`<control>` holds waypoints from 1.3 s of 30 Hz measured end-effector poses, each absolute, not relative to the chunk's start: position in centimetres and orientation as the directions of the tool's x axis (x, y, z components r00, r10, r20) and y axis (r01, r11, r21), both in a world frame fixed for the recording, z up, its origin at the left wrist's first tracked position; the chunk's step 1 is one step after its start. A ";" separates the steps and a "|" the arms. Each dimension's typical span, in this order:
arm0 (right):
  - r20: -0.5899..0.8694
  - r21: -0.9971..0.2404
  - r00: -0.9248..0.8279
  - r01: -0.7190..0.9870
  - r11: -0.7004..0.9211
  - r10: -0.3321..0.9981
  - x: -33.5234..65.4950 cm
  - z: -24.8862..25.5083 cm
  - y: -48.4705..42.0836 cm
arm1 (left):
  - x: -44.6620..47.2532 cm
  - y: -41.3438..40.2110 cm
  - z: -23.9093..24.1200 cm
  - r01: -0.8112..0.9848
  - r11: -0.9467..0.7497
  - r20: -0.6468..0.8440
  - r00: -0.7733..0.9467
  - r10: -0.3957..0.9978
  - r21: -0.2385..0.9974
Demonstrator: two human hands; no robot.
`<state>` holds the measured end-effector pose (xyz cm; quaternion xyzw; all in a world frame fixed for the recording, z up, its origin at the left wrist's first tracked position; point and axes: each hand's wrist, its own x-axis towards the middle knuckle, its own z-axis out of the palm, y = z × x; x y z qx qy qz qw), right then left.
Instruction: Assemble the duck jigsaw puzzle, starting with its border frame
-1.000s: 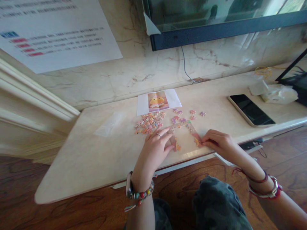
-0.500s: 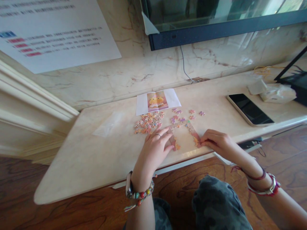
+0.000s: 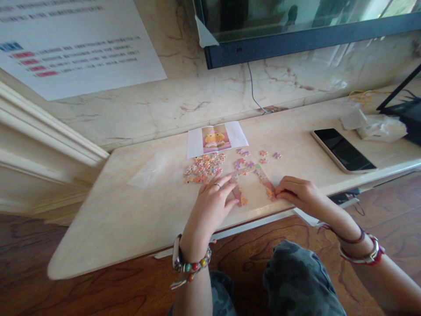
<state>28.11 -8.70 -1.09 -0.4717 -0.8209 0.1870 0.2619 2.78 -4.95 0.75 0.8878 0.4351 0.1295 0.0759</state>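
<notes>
A partly joined jigsaw puzzle (image 3: pixel 259 172) lies on the tabletop, its pieces forming a top edge and two sides around a bare middle. My left hand (image 3: pixel 213 197) rests with fingers spread over the puzzle's left side, fingertips touching it. At the lower right corner, my right hand (image 3: pixel 294 191) has its thumb and fingers pinched together on a puzzle piece (image 3: pixel 272 195), mostly hidden by the fingertips. A heap of loose puzzle pieces (image 3: pixel 204 166) sits beyond my left hand. Several separate pieces (image 3: pixel 241 163) lie just behind the joined edge.
A printed reference picture (image 3: pixel 215 138) of a yellow figure lies behind the pieces. To the left is a clear plastic bag (image 3: pixel 148 172). A phone (image 3: pixel 342 150) and a wrapped white item (image 3: pixel 381 128) are at right. The television (image 3: pixel 296 44) hangs above.
My right hand's fingers have shifted very slightly at the puzzle's lower right corner. My left hand stays in place.
</notes>
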 end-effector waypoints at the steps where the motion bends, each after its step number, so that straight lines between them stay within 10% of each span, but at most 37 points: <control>1: 0.249 -0.551 -0.422 0.678 0.486 0.872 28.1 -1.0 -8.7 | 2.8 -4.9 0.7 0.753 -0.610 0.166 0.588 0.792 0.247; 14: 0.293 -0.584 -0.408 0.639 0.500 0.865 28.2 -0.7 -8.7 | 2.8 -5.0 0.7 0.748 -0.614 0.181 0.587 0.789 0.252; 22: 0.103 -0.875 -0.109 0.463 0.142 0.989 29.7 -1.7 -9.5 | 2.8 -5.0 0.8 0.747 -0.613 0.180 0.586 0.790 0.257; 39: 0.198 -0.806 -0.200 0.524 0.276 0.960 29.2 -1.9 -8.6 | 2.8 -4.9 0.5 0.742 -0.622 0.185 0.594 0.783 0.251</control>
